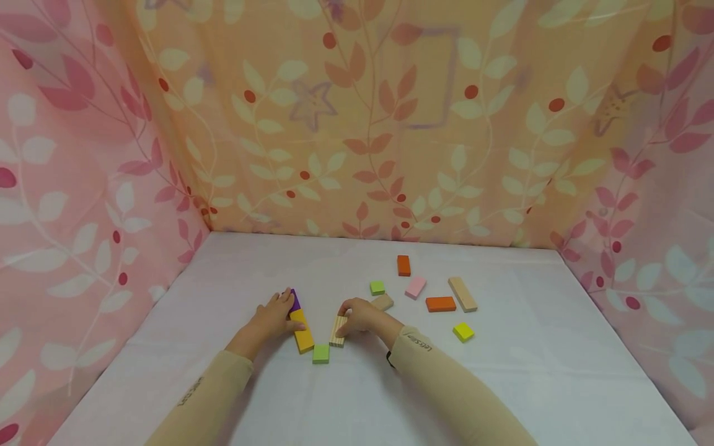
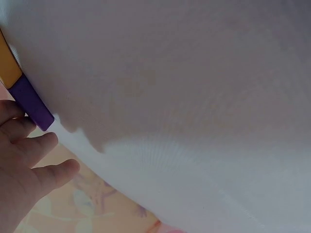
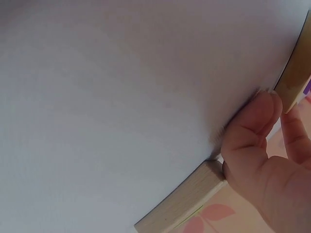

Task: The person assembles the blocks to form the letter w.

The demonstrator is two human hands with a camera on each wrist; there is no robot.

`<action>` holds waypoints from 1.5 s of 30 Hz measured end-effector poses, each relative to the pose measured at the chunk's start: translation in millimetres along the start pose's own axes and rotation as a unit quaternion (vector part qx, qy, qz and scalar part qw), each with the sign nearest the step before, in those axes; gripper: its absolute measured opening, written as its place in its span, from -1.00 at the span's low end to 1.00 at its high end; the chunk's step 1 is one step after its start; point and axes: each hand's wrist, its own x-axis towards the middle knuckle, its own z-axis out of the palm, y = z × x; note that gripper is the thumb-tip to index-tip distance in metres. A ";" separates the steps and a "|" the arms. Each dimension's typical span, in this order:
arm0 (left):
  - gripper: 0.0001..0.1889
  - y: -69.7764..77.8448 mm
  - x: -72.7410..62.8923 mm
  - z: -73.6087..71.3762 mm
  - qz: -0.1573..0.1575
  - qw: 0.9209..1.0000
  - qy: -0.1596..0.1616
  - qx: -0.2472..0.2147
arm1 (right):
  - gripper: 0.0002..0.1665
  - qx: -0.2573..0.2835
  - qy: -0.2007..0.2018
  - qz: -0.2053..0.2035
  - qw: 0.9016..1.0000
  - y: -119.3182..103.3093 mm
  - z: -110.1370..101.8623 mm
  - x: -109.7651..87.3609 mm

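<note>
My left hand [image 1: 272, 317] rests at a row of two blocks. Its fingers touch the side of the purple block [image 2: 31, 102], and the thumb lies over the yellow-orange block [image 1: 303, 337]. The purple block meets the far end of the yellow-orange one. My right hand [image 1: 359, 314] pinches a ridged light-wood block [image 1: 336, 339] between thumb and fingers. A light-green block [image 1: 320, 354] lies at the near end, between the yellow-orange block and the ridged one. Behind the right hand is a plain wooden block [image 1: 383, 302], partly hidden by it.
Right of my hands lie an orange block [image 1: 440, 304], another orange block [image 1: 404, 266], a pink block [image 1: 415, 287], a green block [image 1: 377, 287], a long wooden block [image 1: 462, 294] and a yellow block [image 1: 463, 332]. Flowered curtains [image 1: 357, 124] enclose the white table [image 1: 530, 371].
</note>
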 end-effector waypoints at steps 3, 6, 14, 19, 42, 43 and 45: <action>-0.07 0.8 0.0 -1.1 0.000 1.000 -0.002 0.002 | -0.65 0.000 -0.004 -0.001 1.000 0.9 -0.6 0.7; -0.07 1.4 -0.1 -1.7 -0.001 1.000 -0.004 0.005 | -0.65 0.005 -0.008 0.000 1.000 1.2 -1.2 0.8; -0.07 2.0 1.9 -3.0 -0.001 1.000 -0.003 0.000 | -0.64 0.014 -0.016 0.003 1.000 1.4 -4.1 0.1; -0.07 3.6 1.6 -5.4 -0.002 1.000 -0.005 -0.002 | -0.64 0.022 -0.019 0.010 1.000 1.6 -4.2 1.2; -0.06 -0.8 -1.4 0.4 -0.003 1.000 0.002 -0.004 | -0.52 0.189 -0.020 -0.007 0.982 29.1 -17.4 -9.1; -0.06 -0.9 -1.4 0.6 -0.002 1.000 0.002 -0.003 | -0.52 0.193 -0.016 -0.010 0.981 32.4 -20.8 -9.3; -0.05 -0.8 -1.3 0.9 -0.002 1.000 0.001 -0.002 | -0.53 0.187 -0.005 -0.015 0.982 37.4 -29.3 -10.8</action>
